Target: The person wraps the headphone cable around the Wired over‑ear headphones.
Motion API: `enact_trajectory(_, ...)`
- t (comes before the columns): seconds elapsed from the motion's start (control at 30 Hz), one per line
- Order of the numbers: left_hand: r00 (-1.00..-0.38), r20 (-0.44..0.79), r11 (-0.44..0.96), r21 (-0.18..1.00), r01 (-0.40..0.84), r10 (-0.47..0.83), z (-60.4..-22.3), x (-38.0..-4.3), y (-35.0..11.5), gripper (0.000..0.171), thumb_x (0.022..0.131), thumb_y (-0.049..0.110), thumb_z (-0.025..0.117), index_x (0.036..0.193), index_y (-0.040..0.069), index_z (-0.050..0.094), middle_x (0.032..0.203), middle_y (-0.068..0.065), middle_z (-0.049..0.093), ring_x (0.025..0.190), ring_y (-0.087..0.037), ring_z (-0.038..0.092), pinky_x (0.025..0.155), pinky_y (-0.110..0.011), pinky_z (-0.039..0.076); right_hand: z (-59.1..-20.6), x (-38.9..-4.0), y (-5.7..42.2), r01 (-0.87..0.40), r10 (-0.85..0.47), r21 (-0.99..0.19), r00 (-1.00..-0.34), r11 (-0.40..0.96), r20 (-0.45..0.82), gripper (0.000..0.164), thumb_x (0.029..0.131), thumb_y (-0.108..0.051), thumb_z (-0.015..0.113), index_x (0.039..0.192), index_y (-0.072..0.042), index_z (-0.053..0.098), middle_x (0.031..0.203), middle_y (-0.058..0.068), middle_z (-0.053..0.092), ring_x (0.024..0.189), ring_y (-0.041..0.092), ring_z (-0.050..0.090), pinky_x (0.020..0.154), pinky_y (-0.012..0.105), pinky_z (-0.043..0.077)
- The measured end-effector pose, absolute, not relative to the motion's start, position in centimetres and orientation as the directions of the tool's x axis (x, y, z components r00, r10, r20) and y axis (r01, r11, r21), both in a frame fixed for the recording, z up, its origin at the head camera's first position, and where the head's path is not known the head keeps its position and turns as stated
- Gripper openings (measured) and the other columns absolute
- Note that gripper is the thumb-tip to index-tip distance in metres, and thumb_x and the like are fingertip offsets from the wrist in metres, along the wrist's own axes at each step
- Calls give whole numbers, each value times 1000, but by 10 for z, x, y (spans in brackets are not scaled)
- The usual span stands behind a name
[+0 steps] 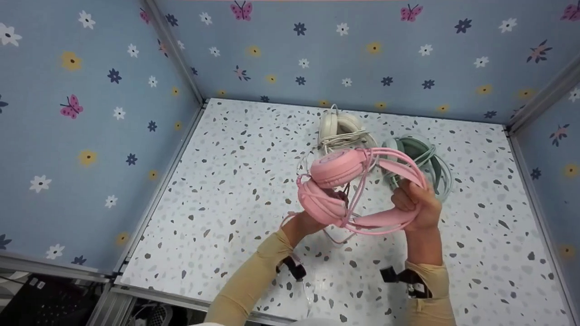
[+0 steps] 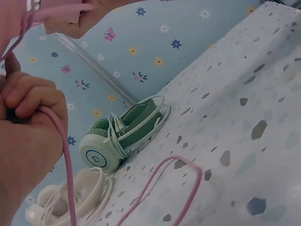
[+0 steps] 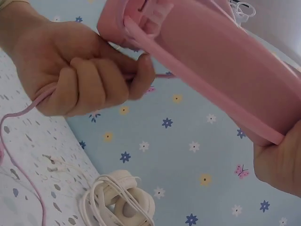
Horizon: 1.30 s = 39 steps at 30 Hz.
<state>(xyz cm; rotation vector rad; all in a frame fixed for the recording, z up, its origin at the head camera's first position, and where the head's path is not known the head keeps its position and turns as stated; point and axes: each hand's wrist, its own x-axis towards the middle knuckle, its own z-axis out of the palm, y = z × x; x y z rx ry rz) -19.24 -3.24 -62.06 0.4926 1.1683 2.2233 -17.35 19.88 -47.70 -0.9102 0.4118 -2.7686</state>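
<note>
A pair of pink headphones (image 1: 337, 170) is held above the speckled tabletop, ear cups toward the left. My right hand (image 1: 421, 203) grips the headband at its top. Partly hidden under the lower ear cup in the head view, my left hand (image 1: 309, 222) has its fingers curled round the pink cable (image 2: 68, 165). In the right wrist view the cable (image 3: 35, 104) passes through the left fist (image 3: 80, 70) and trails toward the table. Some of the cable also runs across the ear cups and headband.
Behind the pink pair, cream headphones (image 1: 328, 127) lie on the table (image 1: 226, 181), their cable wound round them. Green headphones (image 1: 412, 147) with a bundled cable lie to the right, partly behind my right hand. Patterned panels (image 1: 317, 54) enclose the back and sides.
</note>
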Motion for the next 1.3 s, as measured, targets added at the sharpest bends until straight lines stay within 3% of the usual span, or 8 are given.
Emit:
enact_trajectory(0.07,-770,142,-567,760,-318,622,-609,-181,-23,19,103,7,41,100,-9,51,86,-6,53,79,-8,52,76,-20,43,-476,-174,196,17,-214,-341,-810,-940,547,10,94,6,47,84,7,47,57,2,22,44,12,22,41,23,17)
enact_trajectory(0.1,-799,172,-583,772,-254,576,-597,-176,-14,16,101,16,50,92,5,56,78,4,53,68,-6,49,65,-19,41,-475,-175,195,-28,-183,-356,-819,-934,544,11,93,6,47,82,7,46,56,2,21,43,12,22,40,23,17)
enact_trajectory(0.2,-826,129,-493,848,-196,549,-580,-165,0,29,102,34,50,77,19,51,61,9,41,52,-3,35,51,-18,29,-473,-179,199,-127,-99,-378,-845,-917,525,8,92,7,48,84,8,47,55,2,19,42,12,21,40,23,16)
enact_trajectory(0.33,-868,10,-280,948,-150,497,-580,-145,8,39,108,25,33,73,11,43,56,5,29,48,-9,23,46,-24,21,-469,-185,217,-211,39,-314,-878,-926,477,7,90,8,51,85,10,47,54,1,17,41,10,18,39,21,15)
enact_trajectory(0.5,-898,20,-241,966,-97,439,-589,-126,11,39,107,16,35,71,1,41,54,3,31,45,-9,26,43,-24,24,-465,-194,235,-372,198,-409,-892,-833,407,32,89,7,58,69,1,33,54,1,14,40,9,16,39,21,12)
enact_trajectory(0.67,-937,67,-151,988,16,343,-586,-126,4,37,106,15,40,74,-3,44,58,5,37,50,-8,33,47,-23,30,-461,-198,234,-380,203,-489,-904,-785,377,37,88,5,61,68,-1,30,54,2,14,40,10,15,39,22,10)
enact_trajectory(0.93,-918,7,-113,993,-41,396,-572,-125,-13,36,106,13,39,79,-10,44,58,5,37,51,-9,34,47,-24,29,-453,-201,236,-395,210,-424,-883,-815,419,28,89,4,59,71,5,38,53,2,15,38,10,18,38,21,12)
enact_trajectory(1.3,-909,139,-32,990,138,392,-545,-113,-25,31,104,5,42,75,-6,44,60,4,36,53,-6,34,50,-22,29,-440,-199,253,-503,382,-390,-856,-772,349,51,83,5,67,64,-4,21,53,0,13,37,8,14,38,20,9)
